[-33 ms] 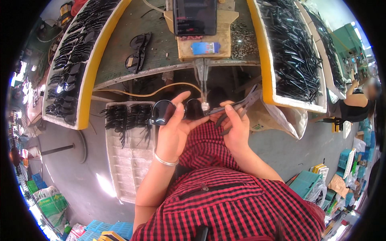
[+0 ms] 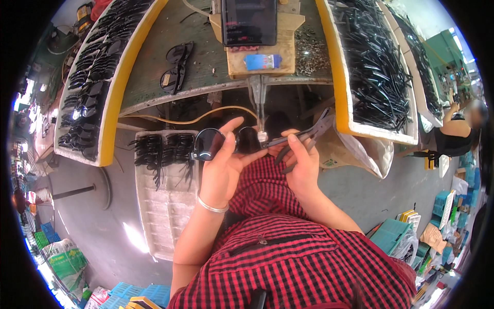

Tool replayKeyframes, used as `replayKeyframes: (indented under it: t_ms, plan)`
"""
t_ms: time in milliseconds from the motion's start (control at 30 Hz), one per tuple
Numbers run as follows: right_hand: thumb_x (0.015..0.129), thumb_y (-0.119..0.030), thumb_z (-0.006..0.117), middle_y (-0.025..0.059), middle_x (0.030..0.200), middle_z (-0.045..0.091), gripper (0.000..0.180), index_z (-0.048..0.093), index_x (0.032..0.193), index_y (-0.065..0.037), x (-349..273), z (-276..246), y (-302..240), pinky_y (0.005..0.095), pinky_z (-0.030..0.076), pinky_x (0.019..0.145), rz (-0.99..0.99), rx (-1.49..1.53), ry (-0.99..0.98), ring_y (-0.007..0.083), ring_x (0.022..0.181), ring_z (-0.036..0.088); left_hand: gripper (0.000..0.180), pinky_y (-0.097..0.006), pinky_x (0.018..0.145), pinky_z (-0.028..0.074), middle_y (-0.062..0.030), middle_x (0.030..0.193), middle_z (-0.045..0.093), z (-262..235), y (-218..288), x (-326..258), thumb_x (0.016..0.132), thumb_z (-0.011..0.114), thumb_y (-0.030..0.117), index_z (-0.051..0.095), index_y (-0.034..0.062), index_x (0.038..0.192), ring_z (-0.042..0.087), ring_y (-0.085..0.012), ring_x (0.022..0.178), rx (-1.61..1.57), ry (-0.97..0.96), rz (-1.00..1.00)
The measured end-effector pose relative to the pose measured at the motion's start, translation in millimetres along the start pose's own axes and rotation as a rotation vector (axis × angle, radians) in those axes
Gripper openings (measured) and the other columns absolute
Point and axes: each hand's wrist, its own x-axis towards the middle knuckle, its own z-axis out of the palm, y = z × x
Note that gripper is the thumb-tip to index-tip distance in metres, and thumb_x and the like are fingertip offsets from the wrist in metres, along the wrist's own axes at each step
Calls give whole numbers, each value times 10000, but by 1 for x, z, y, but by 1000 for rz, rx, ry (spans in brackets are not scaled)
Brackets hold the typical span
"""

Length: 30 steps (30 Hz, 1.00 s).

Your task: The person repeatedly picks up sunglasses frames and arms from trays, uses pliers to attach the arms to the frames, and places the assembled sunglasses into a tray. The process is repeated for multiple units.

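My left hand (image 2: 222, 172) is closed on the front of a pair of sunglasses (image 2: 208, 144) with round dark lenses, its thumb across the middle. At the right end of that front lies a dark temple arm (image 2: 278, 140), pinched between the thumb and fingers of my right hand (image 2: 303, 172). The same hand also grips grey pliers (image 2: 322, 125); their dark curved handles stick out below the fingers and the jaws point up and away to the right. A metal rod with a pale tip (image 2: 262, 136) reaches down from the bench to just beside the right lens.
Foam trays flank the bench (image 2: 206, 56): dark glasses fronts (image 2: 85, 103) left, loose temple arms (image 2: 375, 77) right. Finished-looking sunglasses (image 2: 176, 67), a phone-like screen (image 2: 249, 20) and a blue box (image 2: 263, 62) lie there. A lower foam tray (image 2: 164, 216) stands left. A co-worker (image 2: 447, 136) sits far right.
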Motion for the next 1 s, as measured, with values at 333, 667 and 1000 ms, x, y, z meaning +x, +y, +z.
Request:
replayKeyframes:
  t_ms: [333,667,1000]
  plan:
    - [961,-125,538,139,875,655,174,573,1069,7,-10,-6,6,378,567,771,101,-16,77,228,812,663,485,-544,1014,445,-226,1264,544,-16,-8,-3,1032,381,313,357,-3,1399,544,-408,1182,-90,-13,-130]
    - [964,-169,501,149,823,635,183,548,1004,4,-23,8,-87,355,553,671,-157,-69,-40,250,694,656,514,-572,957,491,-322,1351,441,6,40,-46,1022,354,411,434,13,1338,508,-472,1199,-283,-123,117]
    - [965,-258,550,221,1174,624,409,517,1229,52,127,-70,-233,363,567,782,-340,-363,252,284,1006,653,469,-490,944,500,-241,1313,502,39,52,-30,1011,425,368,412,4,1306,556,-383,1179,140,-142,329]
